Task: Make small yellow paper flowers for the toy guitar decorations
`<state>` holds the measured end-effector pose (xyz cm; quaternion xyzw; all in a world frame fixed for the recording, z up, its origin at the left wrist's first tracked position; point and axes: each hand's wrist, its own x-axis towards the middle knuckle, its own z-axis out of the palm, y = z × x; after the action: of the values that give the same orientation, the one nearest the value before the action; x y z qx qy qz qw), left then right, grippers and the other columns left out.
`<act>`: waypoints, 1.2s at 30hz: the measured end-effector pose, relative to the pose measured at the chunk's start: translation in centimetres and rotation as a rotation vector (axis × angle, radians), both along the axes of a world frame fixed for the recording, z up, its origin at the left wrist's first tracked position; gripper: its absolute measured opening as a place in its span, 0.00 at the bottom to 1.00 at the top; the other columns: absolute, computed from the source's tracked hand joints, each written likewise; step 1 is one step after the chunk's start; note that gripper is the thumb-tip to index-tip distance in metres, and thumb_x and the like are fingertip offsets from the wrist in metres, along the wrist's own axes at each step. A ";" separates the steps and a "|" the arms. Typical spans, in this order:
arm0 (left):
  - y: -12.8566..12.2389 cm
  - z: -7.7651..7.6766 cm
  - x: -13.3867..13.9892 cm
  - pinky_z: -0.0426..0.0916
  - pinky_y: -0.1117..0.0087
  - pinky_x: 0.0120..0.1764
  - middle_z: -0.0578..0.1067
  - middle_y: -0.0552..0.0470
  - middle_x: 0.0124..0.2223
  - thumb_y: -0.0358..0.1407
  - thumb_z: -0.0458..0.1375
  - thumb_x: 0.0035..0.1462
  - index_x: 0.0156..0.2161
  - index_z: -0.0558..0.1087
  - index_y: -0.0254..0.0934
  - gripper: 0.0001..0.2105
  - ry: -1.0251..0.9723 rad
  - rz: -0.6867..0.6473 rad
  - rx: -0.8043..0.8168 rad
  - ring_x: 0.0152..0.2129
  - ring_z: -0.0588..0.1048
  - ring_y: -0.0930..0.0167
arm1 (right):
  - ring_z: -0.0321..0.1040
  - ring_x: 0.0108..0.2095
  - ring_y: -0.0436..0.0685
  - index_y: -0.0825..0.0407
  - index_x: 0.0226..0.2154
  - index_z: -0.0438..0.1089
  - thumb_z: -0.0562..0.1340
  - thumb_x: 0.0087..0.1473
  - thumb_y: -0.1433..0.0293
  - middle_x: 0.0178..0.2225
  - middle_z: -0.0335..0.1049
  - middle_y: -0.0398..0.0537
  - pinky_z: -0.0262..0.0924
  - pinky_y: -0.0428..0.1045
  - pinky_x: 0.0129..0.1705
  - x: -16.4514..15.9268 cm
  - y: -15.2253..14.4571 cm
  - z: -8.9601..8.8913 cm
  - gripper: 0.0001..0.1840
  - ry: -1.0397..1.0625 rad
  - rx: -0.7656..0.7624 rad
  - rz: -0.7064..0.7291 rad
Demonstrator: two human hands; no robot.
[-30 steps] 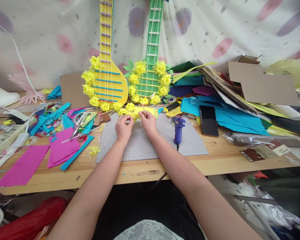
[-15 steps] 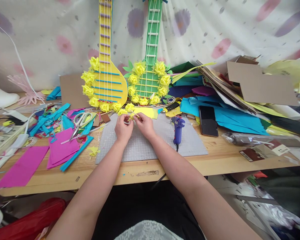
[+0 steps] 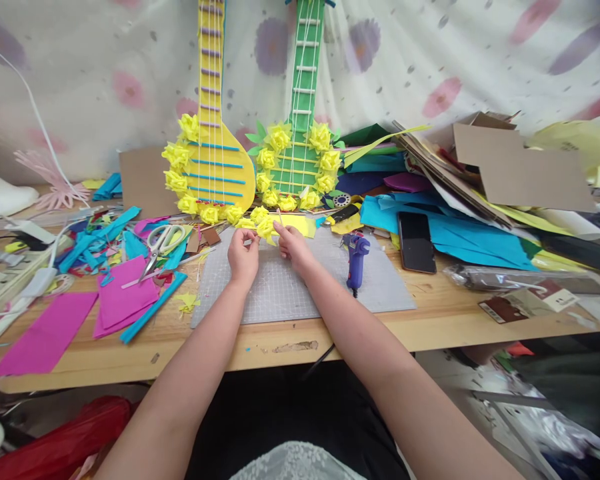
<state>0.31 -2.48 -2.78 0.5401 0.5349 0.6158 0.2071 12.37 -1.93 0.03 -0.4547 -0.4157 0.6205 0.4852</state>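
Observation:
A small yellow crepe-paper flower [image 3: 267, 230] is between my hands, above the back of the grey cutting mat [image 3: 280, 297]. My left hand [image 3: 243, 257] is closed, its fingertips pinching the flower's left side. Curled close on the other side is my right hand [image 3: 294, 247], with a thin pale stick [image 3: 279, 215] showing above its fingers. Behind my hands more yellow flowers [image 3: 259, 214] lie by a yellow paper sheet [image 3: 300, 225]. A yellow paper-covered guitar shape [image 3: 220, 160] and a green one [image 3: 300, 160], both trimmed with yellow flowers, lean at the back.
A purple glue gun [image 3: 355, 263] stands on the mat's right, near a phone [image 3: 417, 242]. Scissors [image 3: 160, 247], pink paper [image 3: 50, 332] and blue scraps [image 3: 95, 240] lie to the left. Cardboard [image 3: 523, 167] and blue paper [image 3: 475, 233] are piled at right.
My hands have moved apart slightly, the left one shifting left. The yellow flower between them shows more fully, and the stick by my right hand now points upward.

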 end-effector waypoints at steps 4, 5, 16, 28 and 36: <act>-0.6 0.6 0.2 0.66 0.76 0.29 0.70 0.54 0.31 0.31 0.55 0.48 0.27 0.62 0.38 0.04 0.107 -0.002 0.020 0.29 0.69 0.75 | 0.35 0.14 0.42 0.49 0.21 0.47 0.64 0.37 0.52 0.13 0.37 0.30 0.37 0.42 0.14 -0.2 -0.1 -0.1 0.27 0.066 -0.003 0.043; -0.7 0.7 0.2 0.66 0.75 0.30 0.70 0.54 0.31 0.32 0.54 0.48 0.27 0.62 0.38 0.04 0.134 -0.003 0.017 0.29 0.69 0.75 | 0.35 0.14 0.42 0.49 0.21 0.47 0.64 0.37 0.53 0.13 0.38 0.30 0.37 0.42 0.14 -0.2 0.0 -0.2 0.26 0.060 0.001 0.012; -1.2 1.6 1.7 0.67 0.74 0.29 0.68 0.55 0.27 0.36 0.57 0.45 0.29 0.62 0.37 0.08 -0.294 -0.046 -0.207 0.24 0.69 0.76 | 0.53 0.22 0.45 0.52 0.29 0.61 0.59 0.40 0.60 0.22 0.58 0.37 0.51 0.43 0.26 -0.6 0.8 -1.6 0.15 -0.301 0.360 -0.260; -0.7 1.8 2.2 0.70 0.69 0.31 0.70 0.56 0.25 0.28 0.56 0.40 0.26 0.65 0.34 0.05 -0.682 -0.060 -0.351 0.23 0.72 0.75 | 0.50 0.20 0.46 0.50 0.34 0.63 0.57 0.43 0.61 0.19 0.52 0.34 0.46 0.43 0.24 -0.7 -0.3 -1.5 0.15 -0.596 0.461 -0.213; -1.0 1.8 2.7 0.70 0.73 0.28 0.69 0.56 0.24 0.30 0.58 0.40 0.24 0.65 0.33 0.05 -0.663 -0.026 -0.315 0.23 0.71 0.77 | 0.51 0.20 0.47 0.50 0.36 0.64 0.57 0.44 0.61 0.17 0.51 0.34 0.46 0.44 0.26 -0.8 -0.5 -0.8 0.16 -0.724 0.482 -0.297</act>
<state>3.02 -3.43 -0.97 0.2795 0.5204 0.6647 0.4574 11.58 -2.47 -0.73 -0.5710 -0.6212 0.2313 0.4844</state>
